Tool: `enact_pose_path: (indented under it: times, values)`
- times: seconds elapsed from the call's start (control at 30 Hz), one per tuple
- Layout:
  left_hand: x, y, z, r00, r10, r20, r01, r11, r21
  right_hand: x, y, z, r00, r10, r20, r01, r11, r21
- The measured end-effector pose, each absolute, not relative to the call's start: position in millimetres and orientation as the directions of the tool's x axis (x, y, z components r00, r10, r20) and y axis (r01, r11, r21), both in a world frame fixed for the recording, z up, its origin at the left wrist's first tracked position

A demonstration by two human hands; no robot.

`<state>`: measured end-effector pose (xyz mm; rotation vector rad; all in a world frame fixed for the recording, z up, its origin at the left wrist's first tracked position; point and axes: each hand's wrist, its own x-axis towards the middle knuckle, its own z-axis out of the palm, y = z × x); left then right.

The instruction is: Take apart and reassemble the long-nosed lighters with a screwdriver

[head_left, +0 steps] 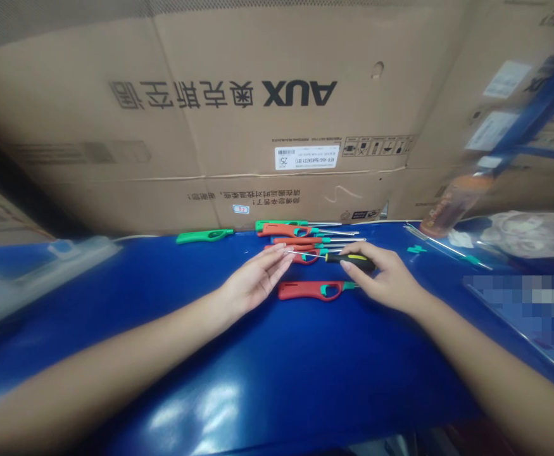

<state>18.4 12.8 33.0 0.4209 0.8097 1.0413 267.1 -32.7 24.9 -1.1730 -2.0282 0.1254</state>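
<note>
My right hand [385, 277] is closed round the black and yellow handle of a screwdriver [347, 258], whose thin metal shaft points left. My left hand [256, 278] reaches in from the left with its fingers stretched out, and the fingertips meet the tip of the shaft. A red lighter body with a green trigger [314, 291] lies flat on the blue table [277, 367] just under both hands. Behind them lies a small heap of red and green long-nosed lighters [300, 235].
A single green lighter body [204, 236] lies at the back left. Large cardboard boxes [239, 114] wall off the far edge. A clear plastic tray [39, 272] sits at the left, and an orange bottle [452, 206] and a plastic bag [533, 231] at the right.
</note>
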Motion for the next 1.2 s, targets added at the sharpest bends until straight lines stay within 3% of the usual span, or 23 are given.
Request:
enact_pose_path:
  times: [1.2]
  values:
    - [19.3, 14.3, 26.0, 0.25, 0.894, -0.373, -0.645, 0.441, 0.624, 266.9, -33.5, 24.5, -0.292, 0.797, 0.528, 0.723, 0.546, -0.423]
